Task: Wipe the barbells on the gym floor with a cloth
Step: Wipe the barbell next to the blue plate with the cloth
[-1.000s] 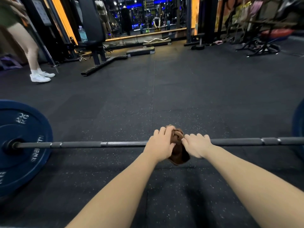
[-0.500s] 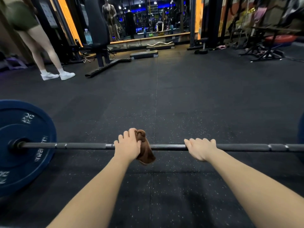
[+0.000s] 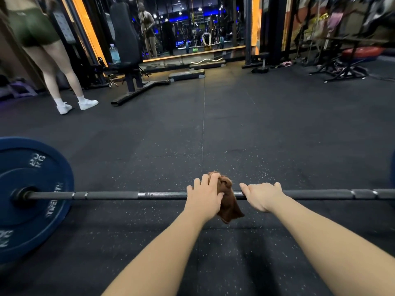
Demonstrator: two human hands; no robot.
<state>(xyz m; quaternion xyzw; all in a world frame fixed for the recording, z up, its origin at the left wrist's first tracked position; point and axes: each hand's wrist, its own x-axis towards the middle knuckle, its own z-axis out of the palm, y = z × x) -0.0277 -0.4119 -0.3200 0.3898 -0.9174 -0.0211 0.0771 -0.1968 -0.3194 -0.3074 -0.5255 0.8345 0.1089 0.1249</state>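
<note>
A black barbell (image 3: 119, 195) lies across the dark rubber floor, with a blue 20 kg plate (image 3: 32, 197) on its left end. My left hand (image 3: 204, 197) grips a brown cloth (image 3: 227, 201) wrapped over the bar near its middle; the cloth's tail hangs below the bar. My right hand (image 3: 261, 195) curls over the bar just to the right of the cloth. A sliver of a second blue plate (image 3: 392, 169) shows at the right edge.
A person in white shoes (image 3: 64, 67) stands at the far left. A black bench (image 3: 130, 58) with a water bottle (image 3: 115, 54), step platforms (image 3: 186, 74) and a mirror are behind. Racks and stands (image 3: 344, 69) crowd the far right.
My left hand slid the cloth left along the bar, then back right until it sits beside my right hand again. The person at the left walked further right.
</note>
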